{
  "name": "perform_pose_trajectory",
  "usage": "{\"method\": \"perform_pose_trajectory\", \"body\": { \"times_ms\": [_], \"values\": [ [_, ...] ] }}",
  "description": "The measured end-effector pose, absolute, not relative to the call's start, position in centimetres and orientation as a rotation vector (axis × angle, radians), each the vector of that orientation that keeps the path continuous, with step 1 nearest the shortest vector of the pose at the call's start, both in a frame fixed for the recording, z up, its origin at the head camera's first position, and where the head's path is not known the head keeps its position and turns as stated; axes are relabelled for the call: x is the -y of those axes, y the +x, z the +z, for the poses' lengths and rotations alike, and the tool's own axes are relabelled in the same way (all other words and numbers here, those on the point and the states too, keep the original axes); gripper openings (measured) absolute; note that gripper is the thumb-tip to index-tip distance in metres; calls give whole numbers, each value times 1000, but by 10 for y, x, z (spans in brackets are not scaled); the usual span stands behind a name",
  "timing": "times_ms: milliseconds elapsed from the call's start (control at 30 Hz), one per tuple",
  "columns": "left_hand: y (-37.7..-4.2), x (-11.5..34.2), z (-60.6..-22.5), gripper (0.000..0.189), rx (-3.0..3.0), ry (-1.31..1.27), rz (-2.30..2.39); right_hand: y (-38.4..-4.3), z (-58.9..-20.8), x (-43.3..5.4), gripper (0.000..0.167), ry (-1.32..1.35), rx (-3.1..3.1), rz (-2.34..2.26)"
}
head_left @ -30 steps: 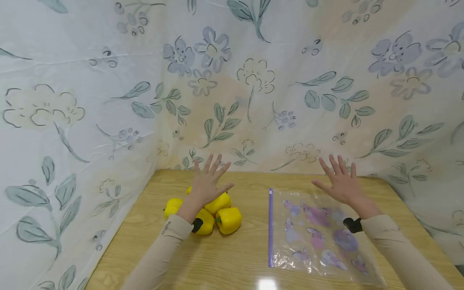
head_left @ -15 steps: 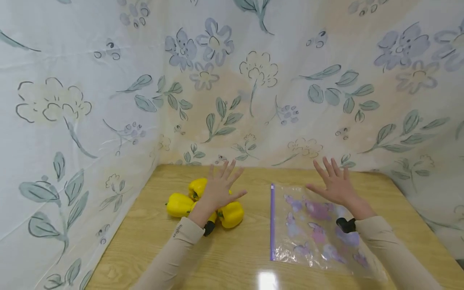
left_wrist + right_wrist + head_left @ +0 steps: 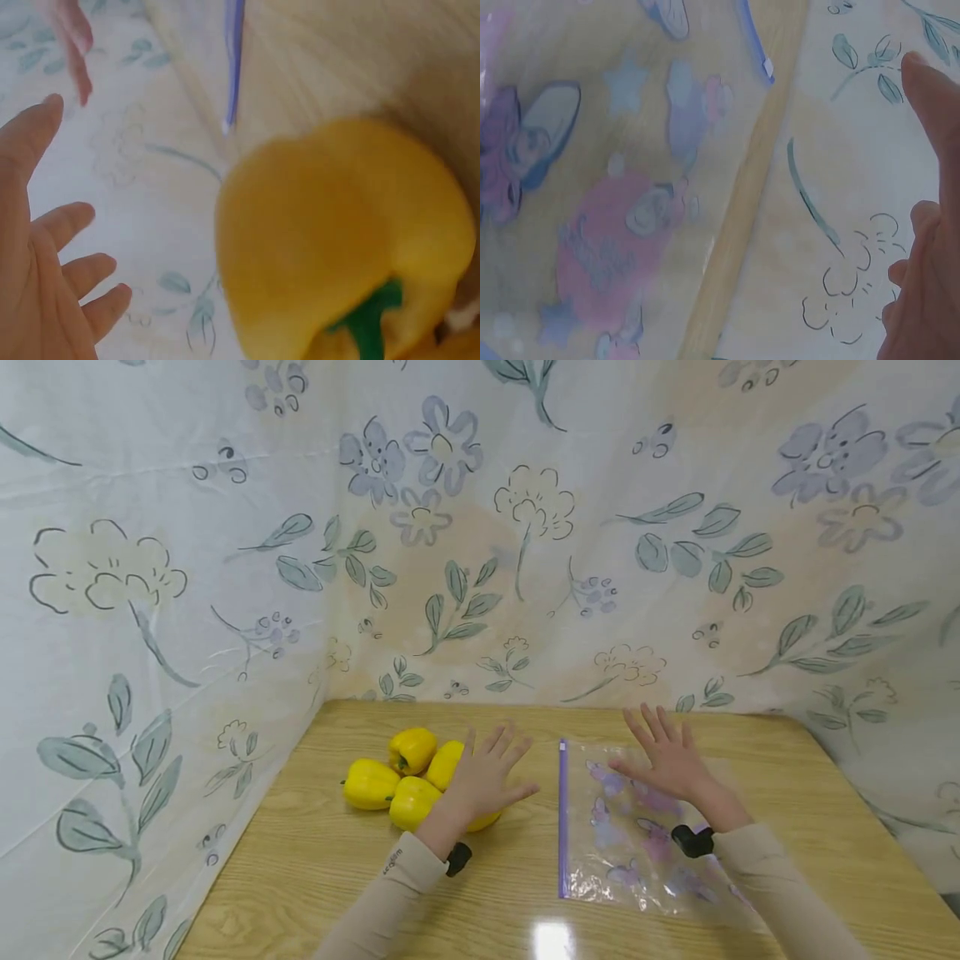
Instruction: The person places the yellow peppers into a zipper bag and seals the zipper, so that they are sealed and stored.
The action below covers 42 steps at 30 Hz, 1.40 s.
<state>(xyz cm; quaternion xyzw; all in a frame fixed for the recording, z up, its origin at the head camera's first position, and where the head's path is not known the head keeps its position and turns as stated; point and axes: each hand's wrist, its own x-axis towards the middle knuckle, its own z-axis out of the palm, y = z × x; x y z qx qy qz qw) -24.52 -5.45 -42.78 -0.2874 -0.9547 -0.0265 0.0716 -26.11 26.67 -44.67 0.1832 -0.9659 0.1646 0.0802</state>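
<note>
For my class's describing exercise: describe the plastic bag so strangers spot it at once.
Find the wooden table in front of the flowered cloth. On its right half, partly hidden by the right hand, lies a flat, see-through bag. Unlike the yellow peppers to its left, it has printed figures and a purple strip down its left edge.

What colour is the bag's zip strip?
The zip strip is purple, clearest in the head view.

the head view is bright and even, with white glare on the surface and glints along the clear bag; the left grip and right grip are slightly blurred. the left-wrist view is soft, its yellow pepper blurry; the right-wrist view looks dimmer, hazy.
</note>
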Motion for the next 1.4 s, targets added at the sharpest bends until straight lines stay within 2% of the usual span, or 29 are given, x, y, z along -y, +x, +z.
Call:
{"method": "perform_pose_trajectory", "body": {
  "times_ms": [333,767,1400],
  "values": [
    [-225,26,-449,71,2835,-958,-91,-251,-461,-251,87,577,2903,550],
    [-217,2,-480,75,2893,-960,-193,-244,-484,-242,88,642,2881,589],
    [-215,8,-501,70,3028,-957,-388,-236,-504,-227,87,761,2897,532]
  ]
}}
